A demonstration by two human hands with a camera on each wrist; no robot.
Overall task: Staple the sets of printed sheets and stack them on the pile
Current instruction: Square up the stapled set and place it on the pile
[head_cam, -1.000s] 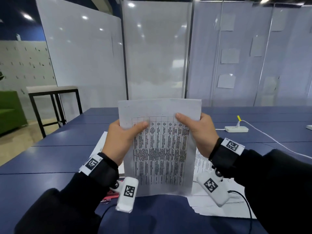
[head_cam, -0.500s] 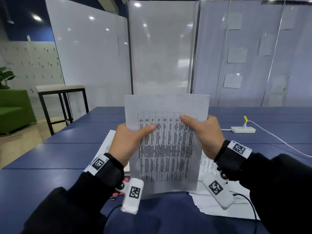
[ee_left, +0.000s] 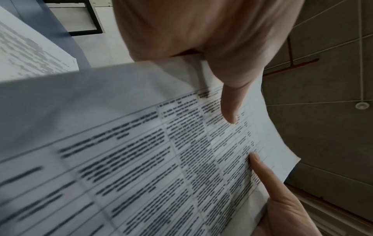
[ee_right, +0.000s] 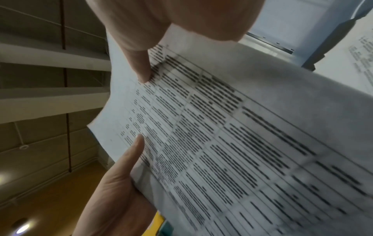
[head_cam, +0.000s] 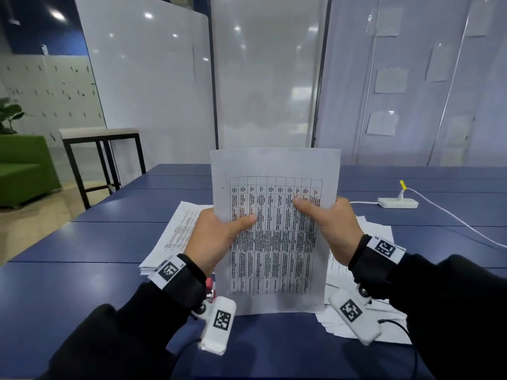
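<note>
Held upright above the desk, light floppy set of printed sheets, pinched at both side edges by left hand and right hand, best gripped near one corner for stapling

Both hands hold a printed set upright above the blue table: left hand and right hand grip its side edges, thumbs on the front.

White sheets w/ black-lined table print, blue table, white paper piles left & right, white power strip far right, green sofa far left.
</note>
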